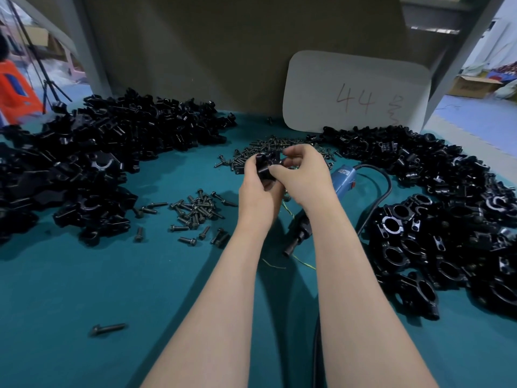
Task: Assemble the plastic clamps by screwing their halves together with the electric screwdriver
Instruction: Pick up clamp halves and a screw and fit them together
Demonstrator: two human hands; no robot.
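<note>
Closest in, near the front edge of the teal table (pixel 84 275): one stray bolt (pixel 107 329), well apart from the rest. Further in, both forearms stretched toward mid-table. Just beside the right forearm, lying idle: electric screwdriver (pixel 342 183), blue body, nose pointing back toward the front edge, touched by neither hand. Left of the forearms, a scatter of loose bolts (pixel 195 208).

Over mid-table, wraps curled fingers of left hand (pixel 257 191) round one black clamp (pixel 265 166); pinches at the same piece with thumb and fingertips of right hand (pixel 305 175). Probably seating the halves or a bolt; too small to tell which. Judged not yet driven.

Along the right edge, heap of joined clamps (pixel 419 247): plenty apparently done. Along the left edge, larger heap of clamp halves (pixel 98 152): plenty left. Against the far edge, white card (pixel 355 91) marked 44.
</note>
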